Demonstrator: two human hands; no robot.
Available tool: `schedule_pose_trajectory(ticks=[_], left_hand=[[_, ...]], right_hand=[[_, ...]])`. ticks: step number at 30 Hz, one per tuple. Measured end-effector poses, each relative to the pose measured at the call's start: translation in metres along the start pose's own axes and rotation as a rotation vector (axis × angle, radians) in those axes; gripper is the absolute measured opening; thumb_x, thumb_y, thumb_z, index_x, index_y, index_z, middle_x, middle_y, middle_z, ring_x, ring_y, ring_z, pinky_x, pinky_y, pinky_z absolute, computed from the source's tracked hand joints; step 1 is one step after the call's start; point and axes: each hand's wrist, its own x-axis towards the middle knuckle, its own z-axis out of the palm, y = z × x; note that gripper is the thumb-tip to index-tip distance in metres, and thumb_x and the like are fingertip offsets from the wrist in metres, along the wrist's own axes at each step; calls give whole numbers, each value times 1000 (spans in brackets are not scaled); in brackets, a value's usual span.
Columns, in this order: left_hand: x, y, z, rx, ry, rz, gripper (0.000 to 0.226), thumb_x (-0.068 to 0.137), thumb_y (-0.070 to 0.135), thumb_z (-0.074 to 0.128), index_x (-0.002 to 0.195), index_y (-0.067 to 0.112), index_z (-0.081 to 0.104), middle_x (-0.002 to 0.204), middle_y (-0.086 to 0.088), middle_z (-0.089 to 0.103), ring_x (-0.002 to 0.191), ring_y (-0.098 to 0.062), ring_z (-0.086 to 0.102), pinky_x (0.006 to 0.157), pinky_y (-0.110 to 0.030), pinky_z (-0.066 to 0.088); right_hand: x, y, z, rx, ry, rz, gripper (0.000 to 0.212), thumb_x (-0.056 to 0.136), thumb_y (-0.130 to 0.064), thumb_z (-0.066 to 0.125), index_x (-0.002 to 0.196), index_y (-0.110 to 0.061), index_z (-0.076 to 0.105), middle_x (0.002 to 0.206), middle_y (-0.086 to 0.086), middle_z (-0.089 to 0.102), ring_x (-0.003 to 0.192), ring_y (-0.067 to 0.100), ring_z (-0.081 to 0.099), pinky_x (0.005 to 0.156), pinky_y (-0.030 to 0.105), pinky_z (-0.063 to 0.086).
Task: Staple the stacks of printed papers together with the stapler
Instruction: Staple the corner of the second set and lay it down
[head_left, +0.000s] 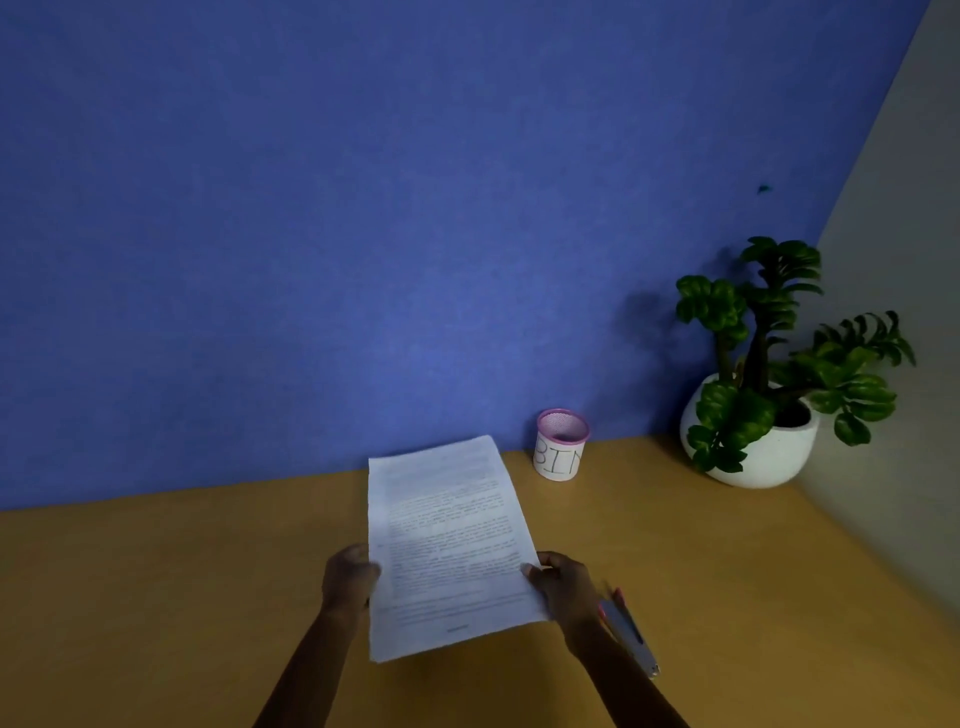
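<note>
Papers (447, 545) looked light and floppy, so you pinched both side edges, left hand (349, 577) and right hand (563, 587) fingers closed.

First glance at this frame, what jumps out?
The printed papers, held up mid-frame by the left hand and right hand over the wooden desk. Behind them rises a blue wall; a potted plant fills the far right corner, a pink-rimmed cup beside it.

We see the left hand (349, 574) and right hand (563, 584) gripping the printed papers (447, 545) by their side edges above the desk (156, 597). The stapler (626, 631) lies just beside our right wrist.
</note>
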Motion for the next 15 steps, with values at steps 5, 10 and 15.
schedule_pose_trajectory(ticks=[5,10,15], left_hand=[[1,-18,-4,191,163,-15,38,80,-13,47,117,-10,55,125,-30,56,112,-42,53,92,-46,44],[1,-21,-4,369,159,12,36,83,-9,45,118,-11,54,128,-28,54,118,-42,48,102,-46,39],[2,-22,-4,475,162,53,35,84,-11,43,118,-12,52,125,-28,56,116,-40,51,98,-44,41]], right_hand=[[9,10,22,-57,24,56,18,85,-4,60,99,5,67,104,23,70,83,24,61,70,32,46],[17,13,43,-106,55,112,35,85,-7,61,119,-1,58,120,18,62,97,26,60,71,27,44],[24,10,55,-132,35,117,40,87,-8,60,126,-4,51,130,17,55,111,30,56,87,34,50]])
